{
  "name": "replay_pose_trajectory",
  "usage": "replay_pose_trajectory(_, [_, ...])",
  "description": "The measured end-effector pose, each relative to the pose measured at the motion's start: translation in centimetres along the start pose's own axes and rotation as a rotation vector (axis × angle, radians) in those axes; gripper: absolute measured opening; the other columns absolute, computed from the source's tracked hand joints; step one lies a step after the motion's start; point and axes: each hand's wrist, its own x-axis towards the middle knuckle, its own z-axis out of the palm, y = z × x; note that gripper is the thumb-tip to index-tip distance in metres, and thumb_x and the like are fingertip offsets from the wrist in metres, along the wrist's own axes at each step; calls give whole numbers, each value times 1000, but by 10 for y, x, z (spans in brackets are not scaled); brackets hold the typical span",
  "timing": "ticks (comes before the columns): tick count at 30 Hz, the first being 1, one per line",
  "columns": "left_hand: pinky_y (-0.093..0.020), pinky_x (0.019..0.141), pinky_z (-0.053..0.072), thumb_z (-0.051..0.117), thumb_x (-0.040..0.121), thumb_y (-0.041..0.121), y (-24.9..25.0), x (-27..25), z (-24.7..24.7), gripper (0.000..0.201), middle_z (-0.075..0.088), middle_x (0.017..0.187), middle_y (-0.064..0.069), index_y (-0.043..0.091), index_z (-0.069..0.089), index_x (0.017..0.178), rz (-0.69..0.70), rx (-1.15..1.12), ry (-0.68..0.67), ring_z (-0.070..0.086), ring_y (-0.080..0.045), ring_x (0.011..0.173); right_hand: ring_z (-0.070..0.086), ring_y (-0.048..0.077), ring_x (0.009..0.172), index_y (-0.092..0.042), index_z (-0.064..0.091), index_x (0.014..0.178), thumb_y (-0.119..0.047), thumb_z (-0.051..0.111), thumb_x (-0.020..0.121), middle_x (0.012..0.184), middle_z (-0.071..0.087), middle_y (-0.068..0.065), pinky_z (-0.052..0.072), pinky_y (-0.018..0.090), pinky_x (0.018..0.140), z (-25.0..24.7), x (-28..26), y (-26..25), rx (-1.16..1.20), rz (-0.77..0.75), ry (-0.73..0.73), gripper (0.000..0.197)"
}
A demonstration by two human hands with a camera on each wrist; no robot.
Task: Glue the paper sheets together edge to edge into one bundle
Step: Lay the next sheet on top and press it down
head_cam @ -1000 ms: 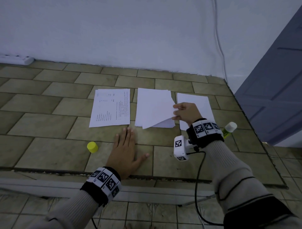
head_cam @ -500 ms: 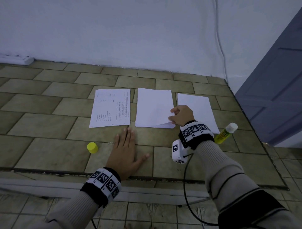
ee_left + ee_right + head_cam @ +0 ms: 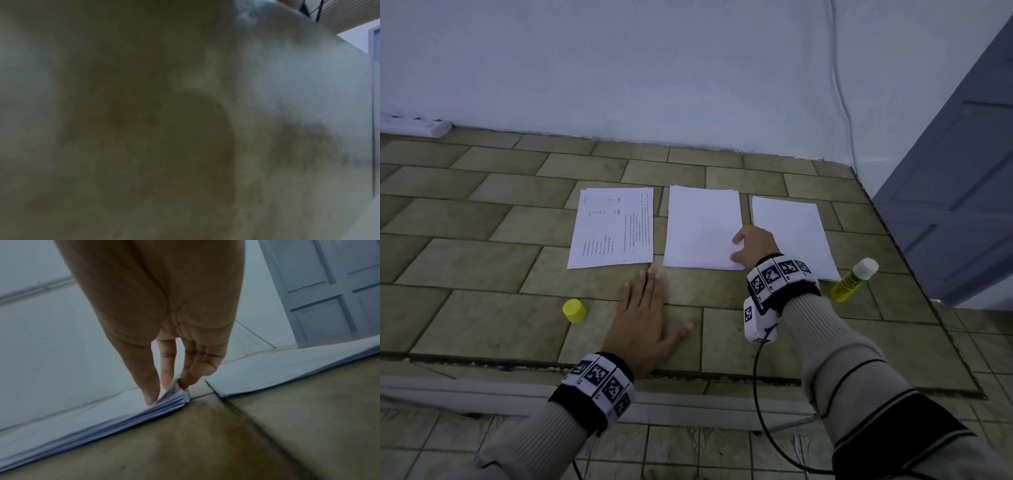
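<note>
So the right hand (image 3: 755,247) is pinching the near right corner of the middle paper stack (image 3: 702,228), thumb on top and fingers (image 3: 186,379) tucked under a few fanned sheets. That stack is lying on the tiled counter (image 3: 482,260) between a printed stack (image 3: 613,228) and a blank one (image 3: 792,233). The left hand (image 3: 642,325) is resting flat, fingers spread, near a yellow cap (image 3: 574,310). The glue stick (image 3: 854,279) is lying just beside the blank stack.

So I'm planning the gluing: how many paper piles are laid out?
3, in a row on the tiled floor: a printed pile on the left, a blank middle pile whose near corner the right hand pinches, and a blank pile on the right.
</note>
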Motion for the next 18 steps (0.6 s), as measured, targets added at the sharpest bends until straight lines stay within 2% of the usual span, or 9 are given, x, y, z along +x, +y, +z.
replay_pose_trajectory(4, [-43, 121, -7, -6, 77, 83, 0, 0, 0, 110, -8, 162, -13, 3, -4, 153, 2, 12, -3, -14, -24, 149, 43, 33, 122, -15, 55, 123, -17, 65, 87, 131, 39, 16, 43, 36, 96, 2, -6, 0, -73, 32, -1, 37])
replay_pose_trajectory(7, [-40, 121, -7, -10, 74, 85, -1, 0, -2, 114, -4, 162, -12, 3, -1, 154, -4, -43, 13, -12, -22, 149, 46, 33, 119, -15, 56, 122, -25, 64, 88, 125, 45, 17, 41, 33, 92, -3, -14, 3, -6, -32, 42, 36])
replay_pose_trajectory(10, [-32, 119, -11, -12, 67, 89, 0, 0, -11, 120, -4, 163, -6, 8, 0, 155, -37, -215, -11, -11, -14, 149, 56, 26, 103, -14, 60, 118, -24, 63, 89, 119, 52, 13, 41, 28, 86, -18, -34, 7, 165, -154, 174, 31])
replay_pose_trajectory(12, [-27, 118, -2, 4, 81, 82, 2, -1, -29, 101, 8, 163, -1, 14, 9, 156, -58, -418, -18, 1, -10, 149, 59, 19, 90, -15, 62, 113, -20, 62, 89, 116, 56, 8, 42, 21, 77, -29, -51, 12, 250, -256, 307, 24])
replay_pose_trajectory(14, [-23, 115, 13, 23, 91, 72, 4, -2, -51, 79, 25, 158, 5, 22, 24, 153, -32, -508, 20, 20, -9, 145, 58, 11, 87, -16, 63, 108, -18, 63, 89, 111, 60, 5, 41, 14, 71, -41, -68, 21, 298, -349, 470, 19])
replay_pose_trajectory(16, [-24, 110, 24, 32, 92, 71, 6, 0, -75, 73, 39, 151, 6, 25, 36, 148, 11, -469, 78, 35, -9, 138, 55, 7, 91, -16, 63, 107, -17, 65, 88, 109, 62, 3, 39, 11, 76, -52, -82, 32, 320, -388, 650, 20])
replay_pose_trajectory(18, [-24, 105, 31, 42, 94, 59, 4, 9, -94, 63, 47, 142, 8, 21, 42, 144, -1, -463, 134, 42, -8, 130, 51, 10, 99, -9, 61, 110, -14, 68, 85, 111, 60, 7, 33, 7, 85, -62, -93, 45, 324, -354, 809, 27])
